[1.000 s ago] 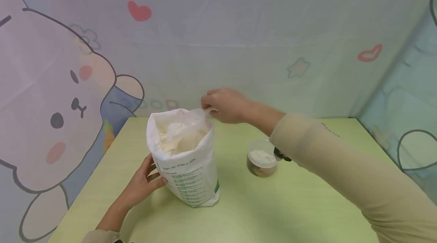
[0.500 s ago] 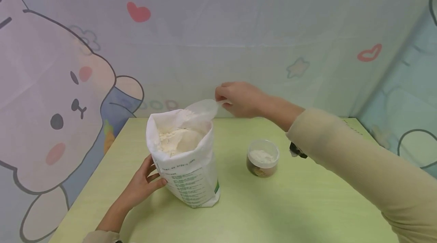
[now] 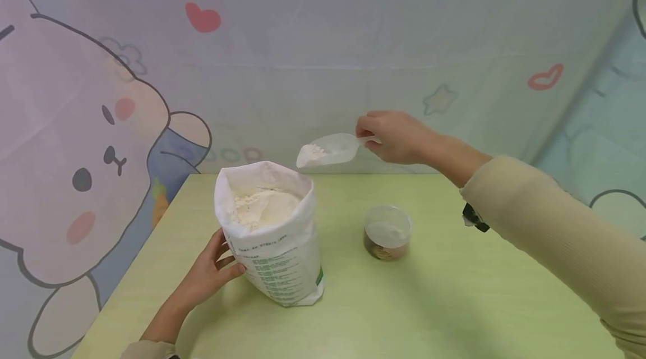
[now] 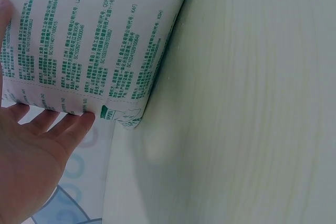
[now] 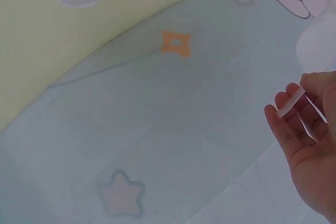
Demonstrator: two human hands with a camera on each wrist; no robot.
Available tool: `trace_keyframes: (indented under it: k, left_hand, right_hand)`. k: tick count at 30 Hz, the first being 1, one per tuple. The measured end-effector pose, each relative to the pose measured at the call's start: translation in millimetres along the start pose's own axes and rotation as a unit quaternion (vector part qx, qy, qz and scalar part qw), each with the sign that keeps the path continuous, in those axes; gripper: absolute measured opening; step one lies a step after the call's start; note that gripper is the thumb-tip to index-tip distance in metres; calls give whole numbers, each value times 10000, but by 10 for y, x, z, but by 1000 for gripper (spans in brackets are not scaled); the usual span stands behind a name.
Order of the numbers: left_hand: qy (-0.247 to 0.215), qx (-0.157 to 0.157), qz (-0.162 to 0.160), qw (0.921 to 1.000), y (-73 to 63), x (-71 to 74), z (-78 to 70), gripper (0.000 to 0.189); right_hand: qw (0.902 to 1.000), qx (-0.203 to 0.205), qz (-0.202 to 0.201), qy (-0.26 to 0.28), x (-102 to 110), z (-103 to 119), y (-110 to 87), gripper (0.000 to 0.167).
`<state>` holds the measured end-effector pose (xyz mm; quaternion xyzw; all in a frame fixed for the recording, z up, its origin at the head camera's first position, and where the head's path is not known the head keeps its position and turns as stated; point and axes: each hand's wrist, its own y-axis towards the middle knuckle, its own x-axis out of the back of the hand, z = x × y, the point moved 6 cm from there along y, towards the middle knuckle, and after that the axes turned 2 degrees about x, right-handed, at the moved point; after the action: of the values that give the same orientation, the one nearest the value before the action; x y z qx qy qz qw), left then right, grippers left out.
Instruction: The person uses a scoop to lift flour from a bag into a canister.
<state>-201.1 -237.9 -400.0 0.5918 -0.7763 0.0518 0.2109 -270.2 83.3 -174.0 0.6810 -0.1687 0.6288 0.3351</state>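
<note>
We find the right hand (image 3: pixel 396 136) raised above the table (image 3: pixel 434 303), pinching the handle of a clear scoop (image 3: pixel 343 150) between thumb and fingers. The scoop points leftward from the grip, its long axis running across the head view and its mouth dipping slightly, just beyond the back right corner of the bag (image 3: pixel 277 261). We cannot tell whether the tip is past the rim or over it. White powder (image 3: pixel 312 152) lies toward the scoop's mouth.

We note the governing relation: the round tub (image 3: pixel 387 241) stands on the table below and to the right of the scoop's bowl, lower in the view than the grip itself. The loaded end thus faces away from the tub. The right hand is the nearer of the two; the bag stands between the left hand (image 3: pixel 209 275) and the tub.

We record the right forearm reaching in from the right, wrist above the tabletop. The left hand grasps the bag's left side, thumb on the printed front, fingers spread around the side. The open bag tilts toward that hand.
</note>
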Motion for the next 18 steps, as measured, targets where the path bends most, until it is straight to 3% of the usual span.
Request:
trace_keyframes:
  k: [11, 18]
  left_hand:
    - [31, -37, 0, 10000, -3, 26, -4, 82]
    - [12, -62, 5, 10000, -10, 26, -12, 82]
  right_hand:
    - [9997, -31, -224, 57, -112, -217, -208, 11]
    - [9997, -214, -95, 122, -283, -403, -414, 13]
